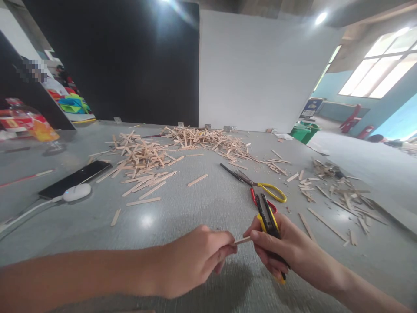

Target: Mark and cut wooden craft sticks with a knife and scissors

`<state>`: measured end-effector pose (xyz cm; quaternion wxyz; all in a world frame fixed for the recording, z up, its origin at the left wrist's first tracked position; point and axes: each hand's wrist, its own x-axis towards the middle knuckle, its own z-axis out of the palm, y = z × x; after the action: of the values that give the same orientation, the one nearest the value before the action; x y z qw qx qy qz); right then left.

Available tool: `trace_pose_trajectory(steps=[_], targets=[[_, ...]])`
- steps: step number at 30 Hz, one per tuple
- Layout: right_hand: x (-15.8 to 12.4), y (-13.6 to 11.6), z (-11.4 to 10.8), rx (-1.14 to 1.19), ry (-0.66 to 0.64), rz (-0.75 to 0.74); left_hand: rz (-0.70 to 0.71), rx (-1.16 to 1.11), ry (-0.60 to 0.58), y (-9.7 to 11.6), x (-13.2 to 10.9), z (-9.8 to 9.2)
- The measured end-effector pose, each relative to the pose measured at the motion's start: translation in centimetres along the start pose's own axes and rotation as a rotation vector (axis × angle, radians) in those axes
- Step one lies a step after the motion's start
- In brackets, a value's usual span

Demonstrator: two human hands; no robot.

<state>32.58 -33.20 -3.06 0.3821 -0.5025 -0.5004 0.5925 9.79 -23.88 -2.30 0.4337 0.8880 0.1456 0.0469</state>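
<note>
As R fingers grip blk tool, stick spans to L fingers — pinched @ ends.

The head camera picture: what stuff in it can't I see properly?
All in the head view:
- Wooden stick: its ends are hidden by the left hand and right hand.
- Black-and-yellow tool: the right hand covers part of its body.
- Bottle: too blurred to read any writing.
- White cable: cut off by the left edge.
- Stick heap: sticks overlap, so nobody can count them all.
</note>
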Motion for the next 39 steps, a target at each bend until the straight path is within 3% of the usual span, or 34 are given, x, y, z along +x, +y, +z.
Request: trace_pose_trajectory(steps=[13, 19, 25, 29, 34, 39], targets=[[-0.2, 0.0, -0.2, -0.013, -0.020, -0.023, 0.090, -0.025, -0.020, -0.7, 0.3, -0.1], [0.0, 0.2, 0.0, -0.010, 0.011, 0.007, -0.039, -0.052, -0.017, -0.1, 0.3, -0.1], [-0.2, -0.3, 0.0, 0.014, 0.182, -0.051, -0.231, -0.205, 0.091, 0.4, 0.2, -0.2], [-0.1, -0.2, 0.1, -0.044, 0.250, -0.031, -0.215, -0.331, 0.257, 1.1, 0.2, -0.4], [0.0, 0.9, -0.1, -0.290, 0.384, -0.090, -0.166, -0.404, 0.331, 1.5, -0.3, -0.5], [-1.0, 1.4, -0.6, -0.890, 0.565, -0.504, -0.117, -0.439, 0.343, 1.6, -0.7, -0.3]])
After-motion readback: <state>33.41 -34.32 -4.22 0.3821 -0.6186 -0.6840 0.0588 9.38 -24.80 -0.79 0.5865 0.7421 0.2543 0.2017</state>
